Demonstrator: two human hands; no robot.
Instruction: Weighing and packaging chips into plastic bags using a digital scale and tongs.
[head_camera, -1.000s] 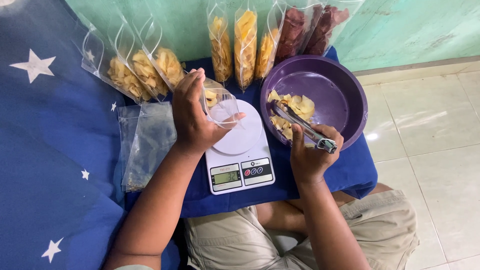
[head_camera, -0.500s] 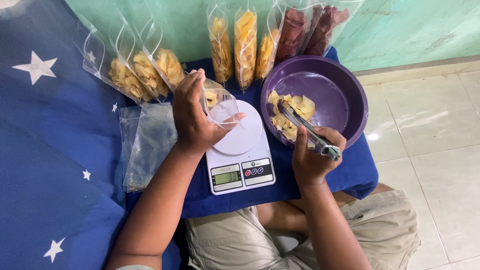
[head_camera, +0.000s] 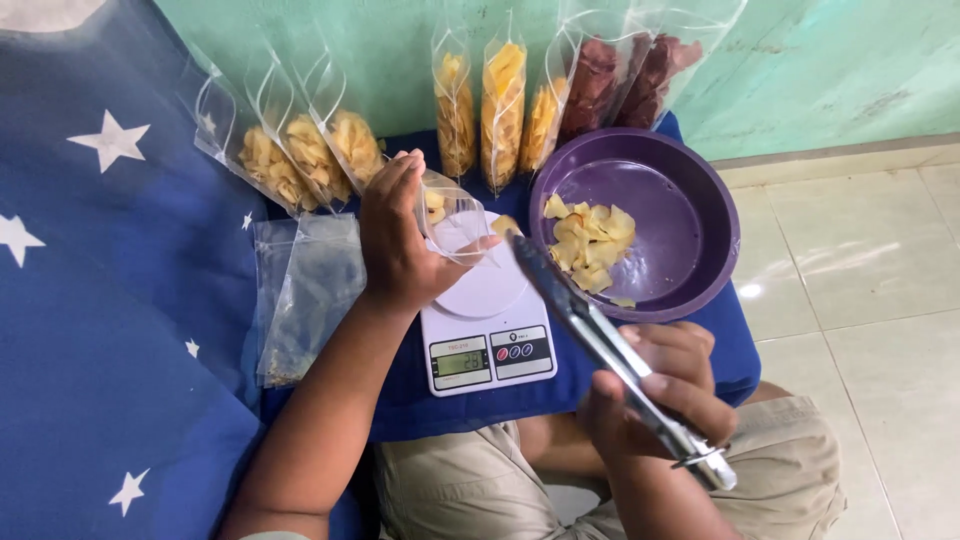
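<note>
Blue cushioned surface (head_camera: 400, 405) carrying purple bowl (head_camera: 690, 215) of chips at right edge, white scale (head_camera: 487, 335) at front centre. Left hand (head_camera: 400, 245) curled round open clear bag (head_camera: 452, 215) over scale. Right hand (head_camera: 660, 390) clenching metal tongs (head_camera: 600, 345), tips pinching one chip (head_camera: 505, 226) beside bag mouth.

Left hand (head_camera: 400, 235) raised ahead of the body, back turned toward the camera, fingers together and pointing up and away, thumb stretched out to the right, pinching something thin. Left forearm bare, running down to the lower left edge. Right hand (head_camera: 660, 390) lower and nearer the body, curled in a closed fist-like grip, knuckles up, thumb pressed on top. Right forearm dropping toward the bottom edge.
</note>
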